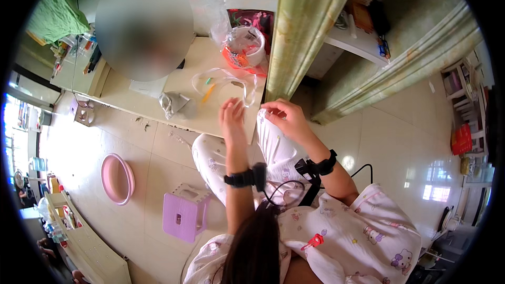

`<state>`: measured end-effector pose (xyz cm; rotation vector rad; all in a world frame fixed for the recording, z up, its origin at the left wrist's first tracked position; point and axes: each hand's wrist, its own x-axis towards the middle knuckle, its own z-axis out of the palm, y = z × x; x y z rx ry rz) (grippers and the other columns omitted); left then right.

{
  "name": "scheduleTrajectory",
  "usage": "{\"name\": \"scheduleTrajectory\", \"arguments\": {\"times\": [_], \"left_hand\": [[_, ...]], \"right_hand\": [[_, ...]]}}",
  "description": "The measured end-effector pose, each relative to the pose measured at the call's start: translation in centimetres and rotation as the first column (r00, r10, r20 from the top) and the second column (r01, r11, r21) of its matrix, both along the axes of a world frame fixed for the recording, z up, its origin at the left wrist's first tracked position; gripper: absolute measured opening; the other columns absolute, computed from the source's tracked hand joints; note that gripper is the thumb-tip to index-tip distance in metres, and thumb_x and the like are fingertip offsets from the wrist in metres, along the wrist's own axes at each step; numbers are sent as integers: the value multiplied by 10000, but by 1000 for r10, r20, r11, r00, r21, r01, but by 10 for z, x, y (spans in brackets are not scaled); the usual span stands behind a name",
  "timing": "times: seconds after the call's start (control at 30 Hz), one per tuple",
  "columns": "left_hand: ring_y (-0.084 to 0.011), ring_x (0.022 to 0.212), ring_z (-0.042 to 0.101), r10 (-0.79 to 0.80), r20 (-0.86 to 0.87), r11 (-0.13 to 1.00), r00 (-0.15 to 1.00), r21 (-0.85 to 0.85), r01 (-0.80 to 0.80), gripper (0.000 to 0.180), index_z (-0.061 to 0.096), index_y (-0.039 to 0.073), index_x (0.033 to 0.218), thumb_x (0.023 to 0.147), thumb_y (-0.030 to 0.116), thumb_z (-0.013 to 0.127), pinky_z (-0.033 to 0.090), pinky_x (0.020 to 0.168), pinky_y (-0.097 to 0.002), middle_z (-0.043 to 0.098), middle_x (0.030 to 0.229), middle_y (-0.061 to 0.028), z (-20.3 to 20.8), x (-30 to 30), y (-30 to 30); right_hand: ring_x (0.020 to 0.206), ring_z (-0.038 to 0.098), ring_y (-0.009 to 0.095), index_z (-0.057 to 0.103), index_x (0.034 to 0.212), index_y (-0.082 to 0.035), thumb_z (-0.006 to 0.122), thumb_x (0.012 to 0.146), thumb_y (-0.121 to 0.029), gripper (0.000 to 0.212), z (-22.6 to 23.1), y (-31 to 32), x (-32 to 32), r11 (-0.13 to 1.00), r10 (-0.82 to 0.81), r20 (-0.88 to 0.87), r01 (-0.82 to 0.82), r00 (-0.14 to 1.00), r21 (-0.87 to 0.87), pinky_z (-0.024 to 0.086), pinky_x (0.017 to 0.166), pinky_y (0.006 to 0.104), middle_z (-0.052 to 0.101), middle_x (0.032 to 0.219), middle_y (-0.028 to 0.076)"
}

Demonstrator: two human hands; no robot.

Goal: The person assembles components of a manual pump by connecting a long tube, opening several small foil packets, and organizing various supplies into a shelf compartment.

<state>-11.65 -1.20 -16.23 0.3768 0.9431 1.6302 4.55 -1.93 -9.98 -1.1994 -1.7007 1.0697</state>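
A pale, thin ribbon (254, 93) lies in loose loops on the cream table, and part of it runs down to the fingertips of my left hand (232, 118). The fingers of that hand are bent around this part, over the table's front edge. To the right, above my knee, my right hand (286, 120) has thumb and fingers pinched together; whatever sits between them is too small to make out. Beyond my left hand lie a yellow strip (209, 93) and a small green piece (209, 80). Crumpled grey cloth (173, 104) rests on the table to the left.
A white tub (255, 42) with an orange-red wrapper stands at the table's back right, beside a green curtain (302, 31). On the floor to my left are a purple stool (180, 217) and a pink basin (108, 179). A blurred round patch covers the table's far left.
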Motion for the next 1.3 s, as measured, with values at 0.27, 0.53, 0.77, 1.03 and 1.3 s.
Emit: {"name": "scheduleTrajectory", "arguments": {"times": [0.27, 0.53, 0.77, 1.03, 1.3], "left_hand": [[-265, 901, 577, -61, -997, 977, -49, -50, -210, 196, 608, 77, 926, 791, 219, 599, 468, 742, -364, 607, 972, -89, -66, -98, 114], [-278, 948, 581, -399, -842, 910, -363, -315, -270, 249, 533, 129, 990, 784, 255, 596, 468, 789, -401, 605, 980, -86, -87, -107, 171], [-166, 674, 563, 97, -969, 995, 226, 95, -16, 195, 564, 33, 939, 768, 62, 651, 471, 635, -281, 581, 769, -69, -45, -107, 132], [-146, 757, 599, -289, -146, 936, 946, 164, 311, 127, 534, 16, 940, 825, -19, 574, 515, 730, -300, 576, 830, -57, 94, 33, 13], [-95, 708, 579, -434, -145, 876, 889, 164, 454, 115, 540, 29, 912, 823, 15, 612, 481, 615, -208, 594, 813, -38, 97, 98, 10]], "right_hand": [[767, 579, 131, 622, 945, -33, 622, 783, -46, 163, -27, -23, -10, 997, 76, -90, -79, 993, -25, 474, 681, 244, 587, 891, 55], [763, 591, 116, 638, 920, -20, 621, 778, -31, 144, -18, -43, 51, 982, -176, -44, 173, 983, -70, 484, 686, 234, 605, 884, 52], [785, 605, 99, 552, 1048, 10, 618, 819, -60, 248, -9, -40, 61, 963, -262, -293, 229, 919, -145, 495, 717, 226, 610, 891, 59], [862, 588, 139, 588, 1009, 23, 598, 788, 57, 224, 48, -16, 33, 976, -166, -373, 206, 913, 69, 510, 776, 259, 538, 983, 85], [737, 607, 190, 601, 995, -28, 675, 690, 28, 318, 63, -19, 54, 788, -381, -53, 355, 923, 504, 520, 643, 278, 560, 886, 77]]}}
